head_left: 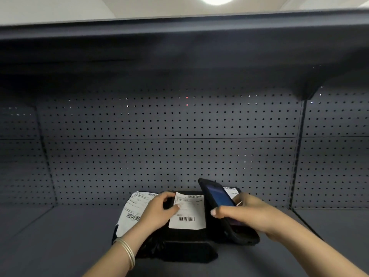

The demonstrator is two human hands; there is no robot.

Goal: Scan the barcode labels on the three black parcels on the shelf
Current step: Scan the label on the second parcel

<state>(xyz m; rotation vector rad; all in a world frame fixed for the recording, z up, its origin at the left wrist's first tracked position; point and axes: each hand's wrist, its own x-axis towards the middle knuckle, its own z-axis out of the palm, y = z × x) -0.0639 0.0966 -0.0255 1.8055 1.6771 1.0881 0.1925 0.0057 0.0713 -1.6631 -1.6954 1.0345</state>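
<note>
Black parcels lie together on the grey shelf. The middle parcel carries a white barcode label. To its left a second parcel's white label shows, mostly covering that parcel. A third label peeks out at the right behind the scanner. My left hand rests on the middle parcel, fingers touching the label's left edge. My right hand grips a black handheld scanner with a lit blue screen, tilted over the right side of the parcels.
A perforated grey back panel rises behind the parcels. An upper shelf overhangs the space. Upright posts divide the bays at left and right. A bangle circles my left wrist.
</note>
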